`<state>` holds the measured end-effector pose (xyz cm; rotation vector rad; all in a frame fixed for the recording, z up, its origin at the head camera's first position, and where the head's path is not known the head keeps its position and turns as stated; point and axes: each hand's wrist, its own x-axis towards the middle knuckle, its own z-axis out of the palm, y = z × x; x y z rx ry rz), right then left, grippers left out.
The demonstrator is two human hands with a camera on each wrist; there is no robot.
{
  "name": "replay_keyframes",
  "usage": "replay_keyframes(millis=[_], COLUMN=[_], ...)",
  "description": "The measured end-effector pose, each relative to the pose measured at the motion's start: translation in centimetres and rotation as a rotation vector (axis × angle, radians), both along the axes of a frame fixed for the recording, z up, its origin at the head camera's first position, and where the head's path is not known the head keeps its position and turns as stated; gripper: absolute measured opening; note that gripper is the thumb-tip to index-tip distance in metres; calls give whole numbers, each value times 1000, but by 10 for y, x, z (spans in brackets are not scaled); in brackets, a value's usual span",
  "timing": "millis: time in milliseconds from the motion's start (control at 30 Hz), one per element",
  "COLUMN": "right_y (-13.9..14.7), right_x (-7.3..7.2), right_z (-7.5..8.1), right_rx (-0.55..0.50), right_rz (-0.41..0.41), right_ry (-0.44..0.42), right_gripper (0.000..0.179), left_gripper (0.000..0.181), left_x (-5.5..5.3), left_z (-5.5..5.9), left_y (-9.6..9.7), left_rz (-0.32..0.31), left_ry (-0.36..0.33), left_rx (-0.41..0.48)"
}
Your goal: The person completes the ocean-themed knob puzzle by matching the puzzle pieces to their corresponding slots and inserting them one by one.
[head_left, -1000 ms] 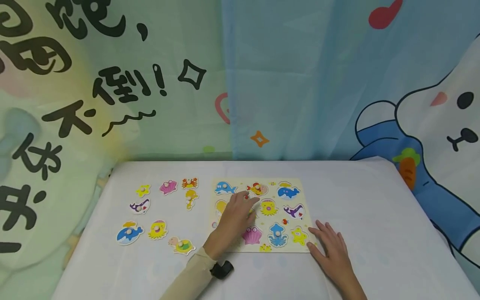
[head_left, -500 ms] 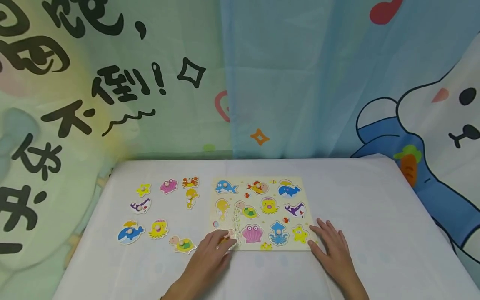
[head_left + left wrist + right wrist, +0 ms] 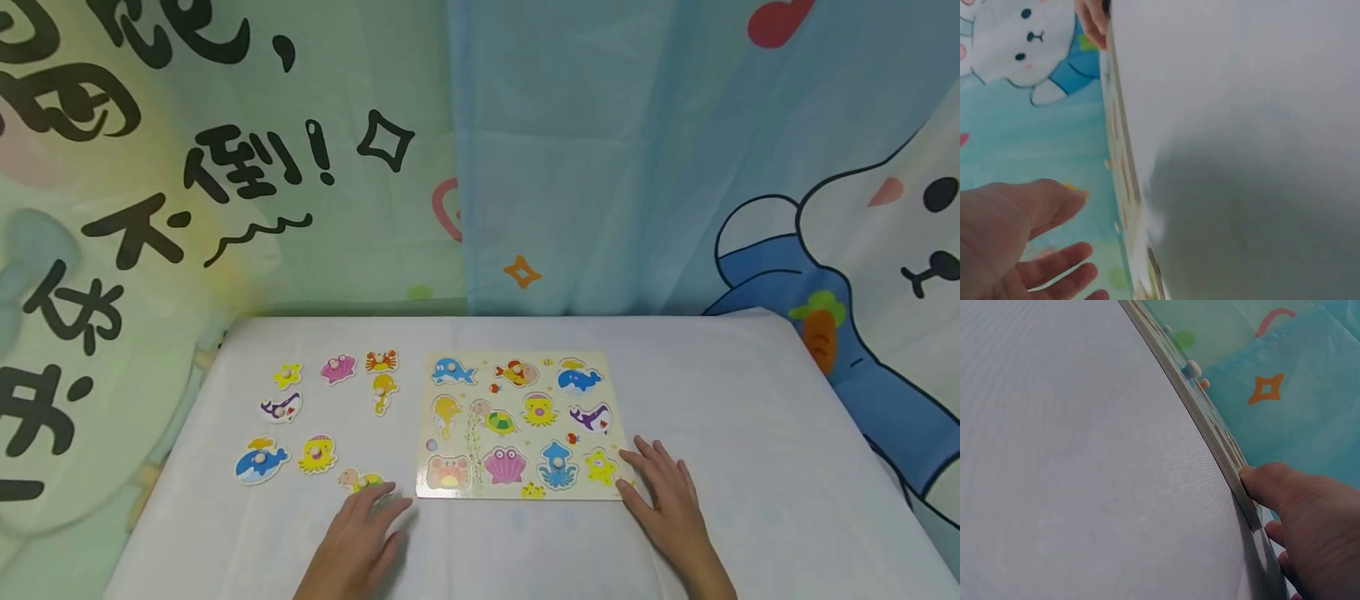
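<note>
My left hand (image 3: 356,537) is over the table's front left, fingers spread and loosely bent. Its fingertips cover part of a turtle puzzle piece (image 3: 352,479); whether they touch it I cannot tell. In the left wrist view that hand (image 3: 1029,244) has thumb and fingers apart, with nothing between them. My right hand (image 3: 671,508) rests at the right edge of a cream puzzle board (image 3: 480,387) with sea-animal pictures. In the right wrist view its thumb (image 3: 1272,484) touches the corner of the board (image 3: 1210,437). A blue whale (image 3: 452,371) with a knob sits in the board's upper left.
Loose pieces lie left of the board: a whale (image 3: 260,462), an octopus (image 3: 317,454), a purple whale (image 3: 282,408), a starfish (image 3: 287,376), a shell (image 3: 338,368), a crab (image 3: 382,362) and a seahorse (image 3: 385,392). A printed curtain (image 3: 555,167) hangs behind the white-covered table (image 3: 712,375).
My left hand has drawn back from the board's upper part, moving left and toward me to the turtle piece. The crab picture on the board is uncovered. The right hand stays at the board's edge.
</note>
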<state>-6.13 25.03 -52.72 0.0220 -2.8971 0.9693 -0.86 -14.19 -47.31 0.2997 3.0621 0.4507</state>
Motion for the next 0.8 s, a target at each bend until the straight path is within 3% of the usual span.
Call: replay_keyframes(millis=[100,200,333,433,533,600,667,800], right_y=[-2,-2,-2,-2,-1,-1,-1,-1], right_x=[-1,-1,0,0,0,1,1,0], right_z=[1,3,5,4,2,2,2,1], right_rx=[2,4,-2,-7,-9,-4,-2,-6], right_rz=[4,3,3,-2,-7,-7,-4,1], right_ry=[-9,-25,-31,-33,-36,-31,-21,-4], right_gripper=[40,40,40,40,40,40,40,39], left_gripper=[48,62,70,70,68,65,60,45], left_x=[-3,-13,-27,-34,-36,-38,-40,-45], left_z=[1,1,-4,-8,-12,-14,-11,-4], left_y=[-23,-55,-101,-123,-137,-145,-151,-159], left_rz=[68,143,231,307,383,404,396,334], left_ry=[8,49,159,94,-83,-164,-190,-140], left_rx=[5,15,54,81,61,28,11,-8])
